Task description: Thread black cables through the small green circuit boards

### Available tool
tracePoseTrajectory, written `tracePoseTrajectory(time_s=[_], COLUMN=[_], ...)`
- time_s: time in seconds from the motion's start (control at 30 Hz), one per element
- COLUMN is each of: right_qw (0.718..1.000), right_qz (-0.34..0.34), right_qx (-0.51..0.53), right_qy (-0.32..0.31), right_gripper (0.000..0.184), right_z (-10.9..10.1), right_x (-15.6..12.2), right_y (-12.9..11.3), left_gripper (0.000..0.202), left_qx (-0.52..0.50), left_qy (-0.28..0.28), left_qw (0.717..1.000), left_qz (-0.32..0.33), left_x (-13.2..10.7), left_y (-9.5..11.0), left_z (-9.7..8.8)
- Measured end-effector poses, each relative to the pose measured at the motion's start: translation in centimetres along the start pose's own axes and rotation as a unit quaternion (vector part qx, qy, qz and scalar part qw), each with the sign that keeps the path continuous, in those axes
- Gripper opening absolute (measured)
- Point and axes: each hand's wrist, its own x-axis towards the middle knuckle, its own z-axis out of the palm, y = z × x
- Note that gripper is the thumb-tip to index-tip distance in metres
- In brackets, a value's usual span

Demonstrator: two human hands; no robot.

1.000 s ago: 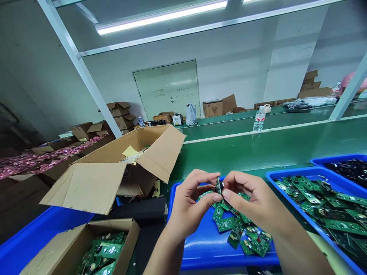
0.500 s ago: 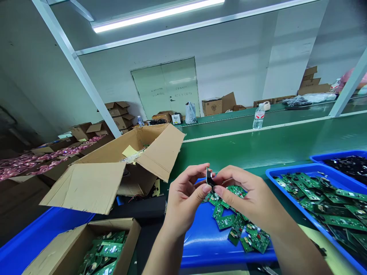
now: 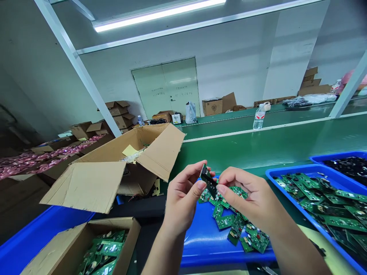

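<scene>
Both of my hands pinch one small dark circuit board (image 3: 208,179) above a blue tray (image 3: 200,240). My left hand (image 3: 183,200) grips its upper left end between thumb and fingers. My right hand (image 3: 249,198) grips the lower right end. The board is tilted, its dark side facing me. Under my hands, several small green circuit boards (image 3: 243,229) lie loose in the tray.
A large open cardboard box (image 3: 114,168) stands to the left. A smaller carton (image 3: 71,244) of green boards is at the bottom left. Blue bins (image 3: 315,198) of boards stand at the right. A green conveyor belt (image 3: 258,145) with a water bottle (image 3: 259,117) runs behind.
My hands moved slightly left with the board. The board turned from edge-on to tilted, its dark face now showing.
</scene>
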Motion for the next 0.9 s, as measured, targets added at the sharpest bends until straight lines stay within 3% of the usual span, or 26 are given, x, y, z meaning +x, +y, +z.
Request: tracePoseTrajectory(time_s=[0.13,0.33,0.67,0.9], right_qw=[1.000,0.996,0.979,0.942], right_qz=[0.021,-0.022,-0.122,-0.244], right_qx=[-0.004,-0.034,-0.089,-0.139], right_qy=[0.021,0.085,0.139,0.184], right_gripper=[0.016,0.014,0.011,0.013], right_z=[-0.08,-0.16,-0.39,-0.53], right_x=[-0.02,0.20,0.20,0.02], right_y=[0.15,0.68,0.58,0.26], left_gripper=[0.037,0.031,0.026,0.021], left_qx=[0.017,0.029,-0.005,-0.020], left_qy=[-0.024,-0.081,-0.128,-0.139], left_qw=[1.000,0.996,0.992,0.989], left_qz=[0.003,0.021,-0.012,-0.045], left_x=[-0.09,-0.10,0.09,-0.06], left_y=[-0.12,-0.21,0.05,-0.12], left_z=[-0.08,-0.40,0.03,-0.06])
